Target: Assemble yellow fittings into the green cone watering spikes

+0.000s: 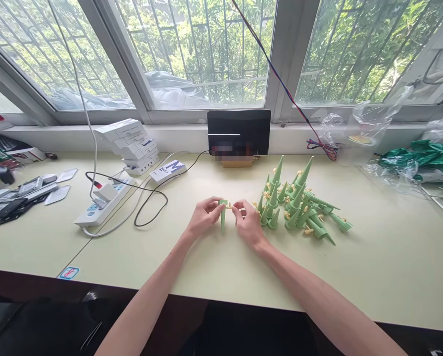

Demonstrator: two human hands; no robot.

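Above the table's middle, my left hand (207,215) pinches a green plastic watering spike (223,222) by its wide end, its point hanging down. Closed on a small yellow valve (229,206) at the side of that spike is my right hand (248,221). Whether the valve sits fully in the spike cannot be made out. Just right of my right hand stands a cluster of similar green spikes (297,198), many upright on their wide ends with yellow valves at their sides. Several others lie on their sides at the cluster's right edge.
A tablet (238,131) leans on a stand at the back of the pale table (191,267). To the left are a power strip (108,201) with cables, stacked white boxes (132,146) and a flat box (168,171). Green plastic wrapping (425,160) lies far right.
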